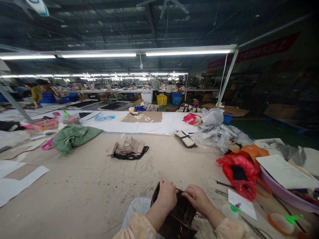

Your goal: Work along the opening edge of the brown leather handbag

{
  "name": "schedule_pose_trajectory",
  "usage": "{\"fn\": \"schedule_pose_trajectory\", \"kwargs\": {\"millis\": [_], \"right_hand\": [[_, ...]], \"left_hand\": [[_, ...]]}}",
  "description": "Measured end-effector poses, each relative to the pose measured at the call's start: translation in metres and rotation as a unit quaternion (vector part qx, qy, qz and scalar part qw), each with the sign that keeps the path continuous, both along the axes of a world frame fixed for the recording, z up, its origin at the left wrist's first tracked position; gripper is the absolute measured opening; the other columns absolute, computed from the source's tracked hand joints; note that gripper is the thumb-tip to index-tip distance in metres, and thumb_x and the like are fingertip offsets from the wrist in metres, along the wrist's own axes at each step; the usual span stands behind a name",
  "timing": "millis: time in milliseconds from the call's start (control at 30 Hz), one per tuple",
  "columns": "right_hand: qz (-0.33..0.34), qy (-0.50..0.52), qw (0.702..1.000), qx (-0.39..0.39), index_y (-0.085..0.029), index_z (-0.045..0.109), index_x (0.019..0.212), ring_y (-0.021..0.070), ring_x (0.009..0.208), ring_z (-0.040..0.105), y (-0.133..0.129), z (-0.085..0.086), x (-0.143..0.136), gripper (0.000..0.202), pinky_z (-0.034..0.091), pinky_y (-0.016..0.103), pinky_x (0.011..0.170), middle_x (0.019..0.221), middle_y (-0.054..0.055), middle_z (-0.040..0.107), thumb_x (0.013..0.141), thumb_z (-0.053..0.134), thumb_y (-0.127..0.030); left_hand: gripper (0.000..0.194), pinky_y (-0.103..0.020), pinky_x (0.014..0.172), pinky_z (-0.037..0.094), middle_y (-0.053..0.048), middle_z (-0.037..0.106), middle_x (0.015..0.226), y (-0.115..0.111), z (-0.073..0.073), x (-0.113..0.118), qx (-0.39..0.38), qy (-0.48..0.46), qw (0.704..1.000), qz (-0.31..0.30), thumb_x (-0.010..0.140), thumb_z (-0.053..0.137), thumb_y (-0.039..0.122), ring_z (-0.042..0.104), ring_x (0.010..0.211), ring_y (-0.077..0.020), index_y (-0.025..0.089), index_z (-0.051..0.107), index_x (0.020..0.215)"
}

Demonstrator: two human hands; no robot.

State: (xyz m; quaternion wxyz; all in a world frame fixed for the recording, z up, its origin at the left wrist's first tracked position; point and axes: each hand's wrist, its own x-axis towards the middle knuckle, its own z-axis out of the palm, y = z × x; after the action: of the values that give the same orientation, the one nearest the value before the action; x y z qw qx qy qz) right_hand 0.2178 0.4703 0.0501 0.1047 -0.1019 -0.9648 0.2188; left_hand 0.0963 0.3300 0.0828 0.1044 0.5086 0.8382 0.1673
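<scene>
A dark brown bag (178,212) with metal fittings stands at the table's near edge, between my forearms. My left hand (167,196) is closed over its upper rim, fingers curled and the thumb side toward the far end. Just to the right, my right hand (198,199) pinches the same rim with thumb and fingers. The bag's opening shows dark between the hands, and its lower part runs out of view. Beneath my left forearm lies a pale bluish-white sheet (136,209).
A pile of beige pieces (129,147) lies ahead. On the left is a green bag (77,136). To the right are a red plastic bag (240,171), a purple basin (281,189), a white paper (240,200) and green-capped bottles (281,223). Other people work far back.
</scene>
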Motion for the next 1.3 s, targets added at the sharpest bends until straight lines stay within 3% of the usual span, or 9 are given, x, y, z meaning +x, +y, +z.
{"fn": "schedule_pose_trajectory", "kwargs": {"millis": [233,300,467,667,900,1000,1100,1200,1300], "right_hand": [[-0.008,0.005,1.0,-0.009,-0.018,0.057,0.06,0.0155,0.068,0.051,0.004,-0.005,-0.001,0.05,0.037,0.027,0.063,0.064,0.003,0.054,0.092,0.031,-0.047],[-0.008,0.008,1.0,-0.013,-0.018,0.056,0.059,0.0154,0.068,0.051,0.004,-0.006,-0.001,0.051,0.037,0.027,0.063,0.064,0.002,0.054,0.092,0.031,-0.047],[-0.012,0.015,0.999,-0.028,-0.019,0.055,0.059,0.0154,0.068,0.051,0.005,-0.006,-0.002,0.051,0.038,0.027,0.064,0.063,0.002,0.053,0.092,0.03,-0.048],[-0.011,0.003,1.0,-0.028,-0.019,0.056,0.06,0.0156,0.068,0.052,0.008,-0.011,-0.001,0.052,0.039,0.028,0.065,0.064,0.002,0.053,0.092,0.029,-0.05],[-0.007,-0.038,0.999,-0.035,-0.02,0.06,0.063,0.0163,0.067,0.054,0.014,-0.012,0.006,0.047,0.04,0.028,0.063,0.066,0.002,0.057,0.088,0.039,-0.052],[0.016,-0.057,0.993,-0.103,-0.022,0.067,0.085,0.0179,0.075,0.057,0.014,0.002,0.006,0.034,0.042,0.027,0.068,0.076,0.003,0.063,0.081,0.052,-0.052],[0.03,-0.065,0.988,-0.14,-0.025,0.066,0.103,0.0198,0.082,0.059,0.01,0.016,0.001,0.036,0.043,0.028,0.074,0.087,0.004,0.067,0.078,0.058,-0.05],[0.026,-0.073,0.99,-0.116,-0.025,0.068,0.098,0.019,0.078,0.059,0.006,0.018,-0.008,0.031,0.043,0.029,0.071,0.082,0.003,0.067,0.083,0.052,-0.047],[0.016,-0.073,0.996,-0.054,-0.022,0.069,0.079,0.0174,0.071,0.057,0.005,0.011,-0.016,0.037,0.04,0.028,0.066,0.073,0.003,0.065,0.088,0.042,-0.046]], "left_hand": [[0.021,-0.046,0.109,0.016,-0.009,0.066,0.088,0.002,0.001,-0.007,0.008,-0.023,0.999,-0.03,0.08,0.047,0.024,0.056,0.095,-0.0203,0.015,0.066,0.077],[0.02,-0.04,0.107,0.023,-0.008,0.066,0.087,0.001,0.003,-0.014,0.009,-0.021,0.999,-0.033,0.079,0.048,0.023,0.057,0.094,-0.019,0.015,0.066,0.078],[0.028,-0.029,0.081,0.044,-0.01,0.066,0.089,-0.003,0.006,-0.026,-0.04,-0.013,0.999,0.002,0.084,0.043,0.028,0.059,0.088,-0.0187,0.014,0.067,0.083],[0.027,-0.029,0.082,0.043,-0.01,0.065,0.093,-0.003,0.001,-0.023,-0.019,-0.002,1.0,0.007,0.086,0.041,0.028,0.058,0.093,-0.0195,0.014,0.065,0.088],[0.027,-0.028,0.082,0.044,-0.01,0.064,0.094,-0.007,0.007,-0.02,-0.015,-0.021,1.0,0.009,0.086,0.042,0.026,0.058,0.093,-0.0202,0.013,0.065,0.088],[0.027,-0.029,0.082,0.044,-0.011,0.064,0.094,-0.007,0.007,-0.02,-0.017,-0.025,0.999,0.011,0.086,0.042,0.026,0.058,0.093,-0.0204,0.013,0.065,0.088],[0.028,-0.03,0.083,0.043,-0.011,0.064,0.093,-0.006,0.006,-0.02,-0.016,-0.03,0.999,0.011,0.086,0.041,0.025,0.058,0.093,-0.0203,0.013,0.066,0.087],[0.027,-0.029,0.083,0.043,-0.01,0.064,0.094,-0.005,0.006,-0.02,-0.017,-0.033,0.999,0.01,0.086,0.04,0.024,0.057,0.094,-0.0204,0.013,0.065,0.088],[0.027,-0.03,0.084,0.042,-0.01,0.064,0.096,-0.006,0.007,-0.019,-0.025,-0.036,0.999,0.024,0.086,0.04,0.024,0.057,0.095,-0.0205,0.013,0.065,0.089]]}}
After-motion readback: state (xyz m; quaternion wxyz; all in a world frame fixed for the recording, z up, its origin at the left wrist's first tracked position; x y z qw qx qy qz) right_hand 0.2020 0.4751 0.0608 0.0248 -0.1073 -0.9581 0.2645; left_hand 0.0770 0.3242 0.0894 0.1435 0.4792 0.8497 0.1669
